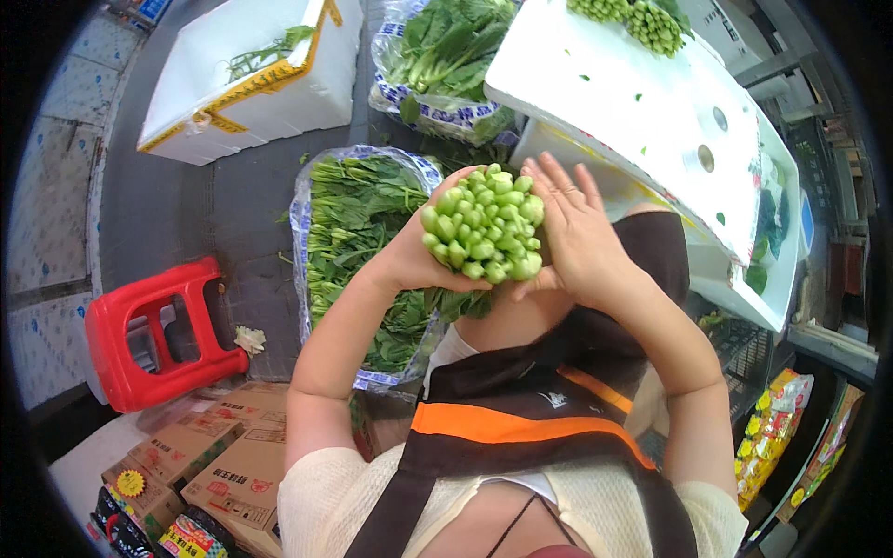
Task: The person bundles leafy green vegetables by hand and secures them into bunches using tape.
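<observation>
A thick bunch of leafy greens is held up before my chest, its pale green cut stem ends facing me. My left hand wraps around it from the left and below. Along the bunch's right side rests my right hand, its palm flat against the stems and its fingers stretched and spread. Most leaves of the bunch are hidden; a few show under it. Just beyond my left arm lies a clear plastic bag packed with leafy greens, stems to the left.
At right, a white foam lid bears tied bunches and two tape rolls. Another bag of greens lies ahead. A foam box, red plastic stool and cardboard boxes stand leftward.
</observation>
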### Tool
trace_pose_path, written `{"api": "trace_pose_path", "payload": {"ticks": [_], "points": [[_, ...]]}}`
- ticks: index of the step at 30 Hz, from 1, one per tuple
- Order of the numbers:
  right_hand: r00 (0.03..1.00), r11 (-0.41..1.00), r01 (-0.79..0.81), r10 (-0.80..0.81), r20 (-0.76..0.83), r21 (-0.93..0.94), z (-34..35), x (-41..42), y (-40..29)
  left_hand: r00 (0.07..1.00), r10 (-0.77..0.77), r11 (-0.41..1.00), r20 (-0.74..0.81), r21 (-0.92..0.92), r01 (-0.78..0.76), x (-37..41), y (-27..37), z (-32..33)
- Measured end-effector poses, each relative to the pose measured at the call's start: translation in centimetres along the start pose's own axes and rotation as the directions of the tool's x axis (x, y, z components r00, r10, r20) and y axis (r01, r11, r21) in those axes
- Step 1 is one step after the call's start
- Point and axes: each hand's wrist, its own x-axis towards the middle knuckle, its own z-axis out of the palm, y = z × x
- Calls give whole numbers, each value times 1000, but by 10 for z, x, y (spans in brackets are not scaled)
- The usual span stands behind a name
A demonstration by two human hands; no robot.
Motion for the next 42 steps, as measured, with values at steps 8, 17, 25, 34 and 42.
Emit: {"api": "trace_pose_path", "payload": {"ticks": [8, 17, 25, 34, 42], "points": [[967, 560, 247, -188, -169, 791, 14, 98, -54, 913, 175, 963, -368, -129, -236, -32, -23, -47], [921, 424, 192, -391, -13, 885, 18, 168, -53, 541, 638, 768, -548, 504, -395, 0, -15, -66], [976, 580, -181, 10, 216, 794, 86, 197, -3, 778, -82, 657, -623, -621, -428, 27, -79, -63], [902, 346, -417, 45, 429, 840, 142, 193, 30, 718, -278, 673, -638, -663, -328, 35, -125, -63], [573, -452, -728, 10, 819, 515, 225, 119, 45, 489, -547, 802, -679, -259, 538, 12, -195, -66]]}}
